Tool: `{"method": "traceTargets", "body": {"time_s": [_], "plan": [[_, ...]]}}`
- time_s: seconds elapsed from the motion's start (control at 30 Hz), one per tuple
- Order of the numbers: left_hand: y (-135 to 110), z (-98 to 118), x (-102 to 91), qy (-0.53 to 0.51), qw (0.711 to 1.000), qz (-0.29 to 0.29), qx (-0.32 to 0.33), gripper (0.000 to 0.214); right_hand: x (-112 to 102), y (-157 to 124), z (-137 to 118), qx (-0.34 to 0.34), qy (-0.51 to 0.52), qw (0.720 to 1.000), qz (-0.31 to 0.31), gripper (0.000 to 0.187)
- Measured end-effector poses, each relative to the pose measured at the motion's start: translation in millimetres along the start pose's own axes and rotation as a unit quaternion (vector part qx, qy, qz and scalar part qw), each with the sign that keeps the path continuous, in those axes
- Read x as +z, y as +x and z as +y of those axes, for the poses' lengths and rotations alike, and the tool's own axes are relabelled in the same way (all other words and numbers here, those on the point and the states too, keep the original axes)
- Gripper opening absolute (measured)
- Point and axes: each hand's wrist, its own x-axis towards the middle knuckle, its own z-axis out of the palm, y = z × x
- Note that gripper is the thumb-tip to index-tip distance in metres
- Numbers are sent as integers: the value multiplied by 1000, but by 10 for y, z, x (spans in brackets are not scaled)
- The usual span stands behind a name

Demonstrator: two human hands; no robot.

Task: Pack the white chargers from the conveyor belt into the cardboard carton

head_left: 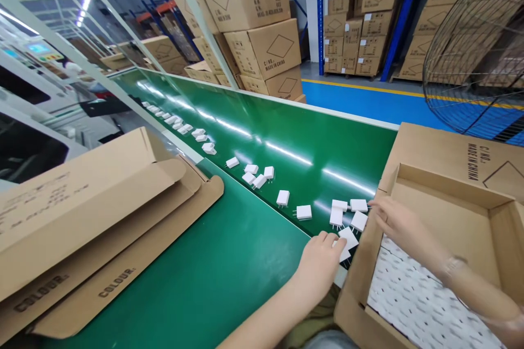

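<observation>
Several white plug chargers (pixel 303 212) with metal prongs lie on the green conveyor belt (pixel 295 136). My left hand (pixel 321 259) is at the belt's near edge, its fingers curled over a white charger (pixel 344 253) and partly hiding it. At the box's left rim, my right hand (pixel 388 218) has its fingertips pinched at the prong end of another charger (pixel 359 205). Between my hands sits a small cluster of chargers (pixel 336 216). Under my right forearm, an open cardboard box (pixel 446 196) holds packed rows of white chargers (pixel 413 289) with prongs showing.
Folded cardboard boxes (pixel 102 218) lie on the green worktop (pixel 229 262) at left. Stacked cartons (pixel 262 49) stand beyond the belt. A wire-caged fan (pixel 475 49) is at upper right. More chargers (pixel 176 122) sit farther up the belt.
</observation>
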Motion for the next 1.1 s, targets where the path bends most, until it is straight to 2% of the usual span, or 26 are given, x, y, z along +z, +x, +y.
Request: {"method": "traceTargets", "body": {"time_s": [0.1, 0.2, 0.27, 0.33, 0.4, 0.5, 0.57, 0.67, 0.73, 0.8, 0.87, 0.97, 1.03, 1.1], "plan": [[46, -76, 251, 115, 989, -72, 58, 22, 212, 455, 78, 21, -105, 994, -39, 11], [124, -70, 460, 131, 983, -82, 97, 14, 406, 704, 111, 28, -163, 984, -64, 16], [171, -75, 516, 134, 980, -82, 122, 14, 422, 761, 124, 22, -186, 980, -74, 19], [200, -106, 484, 129, 978, -81, 143, 14, 330, 742, 127, 10, -206, 976, -74, 20], [209, -156, 372, 122, 979, -76, 146, 14, 174, 661, 107, -13, -229, 972, -59, 20], [203, -230, 131, 95, 989, -52, 104, 17, -15, 480, 32, -75, -266, 960, -38, 21], [200, -254, 3, 58, 996, -38, 62, 25, -27, 375, -34, -119, -277, 952, -44, 26], [211, -237, -36, -17, 999, -37, 27, 32, 132, 323, -117, -167, -265, 947, -70, 19], [231, -207, 29, -93, 995, -24, -10, 35, 300, 363, -151, -191, -245, 946, -90, 10], [257, -190, 119, -167, 984, -2, -63, 38, 462, 437, -169, -209, -224, 946, -109, 10], [283, -204, 194, -219, 973, 1, -75, 42, 579, 512, -172, -220, -200, 947, -122, 10], [315, -284, 240, -180, 983, -35, 14, 46, 581, 577, -141, -224, -151, 955, -127, 7], [330, -345, 235, -103, 990, -60, 79, 40, 429, 565, -76, -210, -103, 965, -121, 7], [350, -378, 225, -59, 990, -70, 110, 33, 176, 487, 31, -182, -41, 977, -108, 7]]}}
